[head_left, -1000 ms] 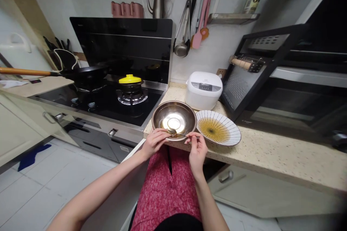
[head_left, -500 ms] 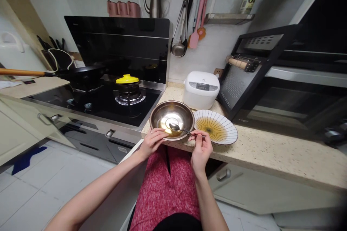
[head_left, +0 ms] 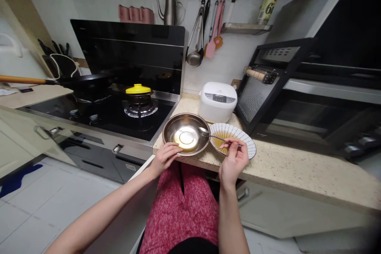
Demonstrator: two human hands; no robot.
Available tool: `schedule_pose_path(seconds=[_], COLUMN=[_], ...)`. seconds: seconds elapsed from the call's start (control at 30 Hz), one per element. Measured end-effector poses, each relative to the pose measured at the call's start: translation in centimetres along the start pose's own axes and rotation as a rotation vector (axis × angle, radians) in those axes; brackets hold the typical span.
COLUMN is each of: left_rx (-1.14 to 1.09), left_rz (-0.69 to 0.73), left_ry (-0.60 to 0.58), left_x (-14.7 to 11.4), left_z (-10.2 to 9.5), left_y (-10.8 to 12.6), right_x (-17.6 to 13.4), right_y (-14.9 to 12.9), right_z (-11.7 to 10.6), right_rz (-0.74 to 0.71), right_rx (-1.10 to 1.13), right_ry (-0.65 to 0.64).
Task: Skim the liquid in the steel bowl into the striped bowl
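Note:
My left hand [head_left: 164,159] grips the near left rim of a stainless steel bowl [head_left: 172,127], thumb below and fingers over the edge. A little yellowish liquid seems to lie at the bowl's near side. Between the fingertips of my right hand [head_left: 234,163] is the handle of a metal spoon [head_left: 204,131]. The spoon's head hangs over the bowl's right rim; whether it touches the rim or carries anything, I cannot tell. Under my right fingers lies a white plate [head_left: 250,149] with radiating dark lines and a yellow-brown middle.
Behind the bowl and plate stands a white rice cooker [head_left: 218,105]. A gas hob [head_left: 113,121] to the left bears a yellow-lidded pot [head_left: 137,89] and a wok [head_left: 89,82] with a wooden handle. An oven [head_left: 321,123] sits on the right, and utensils [head_left: 211,47] hang above.
My right hand has moved right, drawing the spoon's head from the bowl's middle to its right rim. My left hand stays on the bowl. The view has shifted slightly.

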State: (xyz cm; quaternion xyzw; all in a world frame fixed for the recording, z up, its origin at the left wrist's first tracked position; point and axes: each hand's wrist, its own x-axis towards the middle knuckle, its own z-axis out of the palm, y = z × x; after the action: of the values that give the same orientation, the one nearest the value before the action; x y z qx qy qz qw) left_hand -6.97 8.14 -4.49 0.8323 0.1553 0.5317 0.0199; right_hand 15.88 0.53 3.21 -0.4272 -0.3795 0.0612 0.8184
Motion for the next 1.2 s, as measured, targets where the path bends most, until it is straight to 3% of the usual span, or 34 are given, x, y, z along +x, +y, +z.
schedule_pose_path(seconds=[0.27, 0.43, 0.57, 0.77, 0.9, 1.0, 1.2], left_rx=[0.006, -0.001, 0.008, -0.015, -0.006, 0.009, 0.006], left_rz=[-0.002, -0.012, -0.015, -0.014, 0.006, 0.014, 0.013], left_ry=[-0.012, -0.005, -0.014, -0.014, -0.001, 0.003, -0.002], left_x=[-0.2, -0.1, -0.1, 0.2, 0.4, 0.3, -0.1], left_z=[0.0, -0.1, -0.1, -0.3, -0.3, -0.2, 0.0], left_y=[-0.2, 0.0, 0.0, 0.3, 0.4, 0.3, 0.0], right_x=[1.3, 0.7, 0.1, 0.3, 0.5, 0.1, -2.0], right_y=[0.3, 1.1, 2.3, 2.8, 2.9, 2.9, 1.1], right_z=[-2.1, -3.3, -4.1, -4.4, -4.3, -4.2, -2.4], right_rz=[-0.103, -0.169, -0.28, -0.655, -0.778, -0.726, -0.377], right_rx=[-0.067, -0.151, -0.266, -0.464, -0.506, -0.499, -0.147], right_ry=[0.133, 0.129, 0.046, -0.14, -0.23, -0.199, 0.094])
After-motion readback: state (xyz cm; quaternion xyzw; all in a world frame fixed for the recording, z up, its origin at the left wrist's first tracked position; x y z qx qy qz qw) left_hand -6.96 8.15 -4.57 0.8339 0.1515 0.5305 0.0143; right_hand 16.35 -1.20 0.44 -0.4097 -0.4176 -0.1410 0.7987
